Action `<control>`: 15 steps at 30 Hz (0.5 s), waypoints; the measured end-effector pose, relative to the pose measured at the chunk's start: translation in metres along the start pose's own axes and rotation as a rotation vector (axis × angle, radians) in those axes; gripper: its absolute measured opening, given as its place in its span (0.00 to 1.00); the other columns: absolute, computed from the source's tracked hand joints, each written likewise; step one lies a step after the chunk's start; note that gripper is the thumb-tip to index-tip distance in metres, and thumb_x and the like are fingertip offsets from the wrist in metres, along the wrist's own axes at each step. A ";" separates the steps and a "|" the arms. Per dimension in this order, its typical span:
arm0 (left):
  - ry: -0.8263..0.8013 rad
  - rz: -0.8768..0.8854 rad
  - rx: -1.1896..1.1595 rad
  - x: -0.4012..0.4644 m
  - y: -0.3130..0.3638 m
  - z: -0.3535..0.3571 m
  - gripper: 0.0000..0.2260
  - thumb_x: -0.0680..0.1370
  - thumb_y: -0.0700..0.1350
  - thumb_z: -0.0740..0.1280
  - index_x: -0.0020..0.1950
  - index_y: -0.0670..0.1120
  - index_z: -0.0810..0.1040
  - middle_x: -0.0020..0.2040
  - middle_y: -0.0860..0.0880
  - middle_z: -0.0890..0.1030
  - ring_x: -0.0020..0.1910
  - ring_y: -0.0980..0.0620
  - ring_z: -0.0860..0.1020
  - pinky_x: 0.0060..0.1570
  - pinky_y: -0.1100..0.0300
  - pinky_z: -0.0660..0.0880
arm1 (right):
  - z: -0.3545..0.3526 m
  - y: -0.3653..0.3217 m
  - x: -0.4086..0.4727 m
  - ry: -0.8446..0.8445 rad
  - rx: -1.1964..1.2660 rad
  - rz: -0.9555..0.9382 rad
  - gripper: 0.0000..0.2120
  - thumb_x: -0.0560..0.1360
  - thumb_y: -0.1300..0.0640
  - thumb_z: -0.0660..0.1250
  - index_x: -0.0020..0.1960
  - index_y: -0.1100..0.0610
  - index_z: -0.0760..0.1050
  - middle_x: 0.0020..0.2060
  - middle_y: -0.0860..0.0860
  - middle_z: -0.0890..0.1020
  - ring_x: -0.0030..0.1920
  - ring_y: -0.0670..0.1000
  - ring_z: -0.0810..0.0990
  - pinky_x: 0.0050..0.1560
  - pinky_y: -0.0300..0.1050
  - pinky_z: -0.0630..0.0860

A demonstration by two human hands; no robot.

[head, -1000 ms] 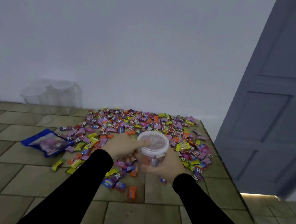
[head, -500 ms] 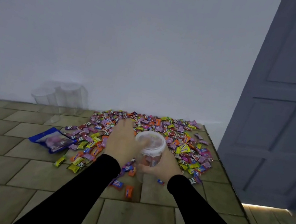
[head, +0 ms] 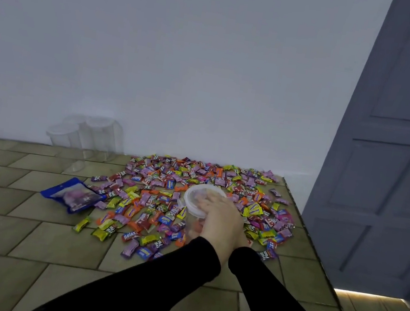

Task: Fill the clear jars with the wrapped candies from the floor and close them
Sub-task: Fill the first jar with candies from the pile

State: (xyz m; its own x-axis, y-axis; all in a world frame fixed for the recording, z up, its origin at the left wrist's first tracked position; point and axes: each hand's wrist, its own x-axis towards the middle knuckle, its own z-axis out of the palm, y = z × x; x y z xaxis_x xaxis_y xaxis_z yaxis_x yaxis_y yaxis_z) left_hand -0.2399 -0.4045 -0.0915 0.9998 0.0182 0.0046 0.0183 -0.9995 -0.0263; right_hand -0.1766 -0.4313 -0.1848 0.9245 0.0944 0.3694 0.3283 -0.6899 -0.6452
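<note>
Here, jar lid (head: 193, 196) beneath left fingers (head: 208, 201).

Few wrappers can be read. An orange candy (head: 129, 236) at the near edge of the pile on the floor carries "Relax" in white letters. A blue wrapper (head: 137, 178) farther back shows the same word upside down. A yellow candy (head: 254, 210) right of the jar bears dark lettering, too blurred to make out.
</note>
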 end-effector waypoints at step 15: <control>-0.013 0.166 -0.458 0.072 -0.092 -0.041 0.24 0.83 0.52 0.54 0.28 0.44 0.62 0.27 0.47 0.66 0.27 0.50 0.65 0.32 0.56 0.62 | -0.041 -0.014 -0.031 -0.187 0.302 0.123 0.38 0.59 0.45 0.81 0.65 0.42 0.67 0.54 0.37 0.80 0.52 0.35 0.78 0.53 0.36 0.77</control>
State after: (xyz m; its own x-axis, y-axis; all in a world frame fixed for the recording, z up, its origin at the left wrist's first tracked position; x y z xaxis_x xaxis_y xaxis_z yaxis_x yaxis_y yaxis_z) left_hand -0.1696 -0.3127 -0.0482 0.9892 -0.1446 0.0252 -0.1418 -0.8978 0.4169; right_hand -0.2178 -0.4537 -0.1595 0.9709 0.1730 0.1658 0.2288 -0.4638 -0.8559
